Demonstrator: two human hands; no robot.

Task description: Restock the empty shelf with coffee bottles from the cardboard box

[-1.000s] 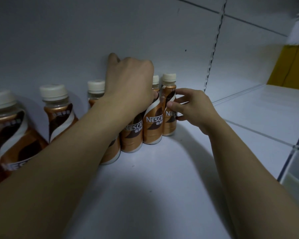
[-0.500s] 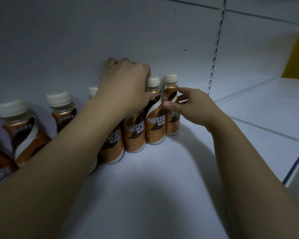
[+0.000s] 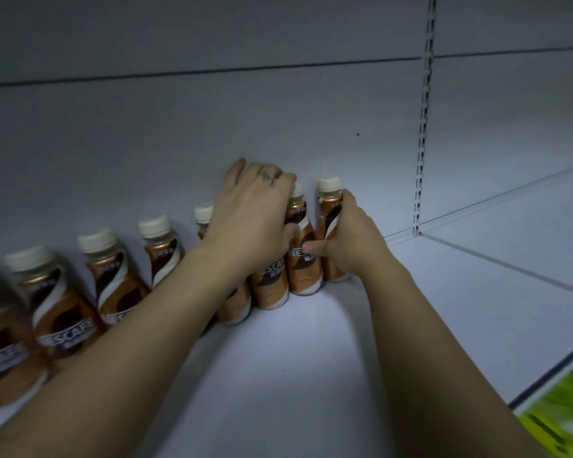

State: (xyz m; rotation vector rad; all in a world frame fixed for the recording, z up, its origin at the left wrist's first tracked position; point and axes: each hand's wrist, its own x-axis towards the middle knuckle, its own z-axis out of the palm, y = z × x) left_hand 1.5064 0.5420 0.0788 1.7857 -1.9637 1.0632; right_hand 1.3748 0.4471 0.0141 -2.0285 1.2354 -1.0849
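- Row of Nescafé coffee bottles (image 3: 119, 285) stands upright along the back wall (image 3: 212, 133) of the white shelf (image 3: 295, 375), cream caps up, running from far left to abt mid-frame.
- Left hand (image 3: 255, 219) is draped over the tops/shoulders of two or three bottles mid-row, fingers curled down over the caps, palm hiding them; reads as holding that group steady, tho exact finger contact is hidden.
- Right hand (image 3: 348, 239) is wrapped round the end bottle (image 3: 328, 206) at the right end of the row, fingers behind the neck, thumb lying across the label of the neighbour bottle (image 3: 303, 259) – closed on it.
- Bottles in the cluster touch side to side; end one sits close to the wall.
- Cardboard box: not in view. Shelf bay to the right of the upright rail (image 3: 422, 127) is bare; a green-yellow item (image 3: 563, 414) is blurred at bottom right, can't ID.
- Handling (judgement): small rigid plastic bottles, full so prob some heft for size; glossy sleeve likely slick. Narrow base + tall neck = tippy, one knock could domino the row.
- Best hold: waist or shoulder below the cap, where the body narrows; nudge low on the body to slide it, not at the cap.
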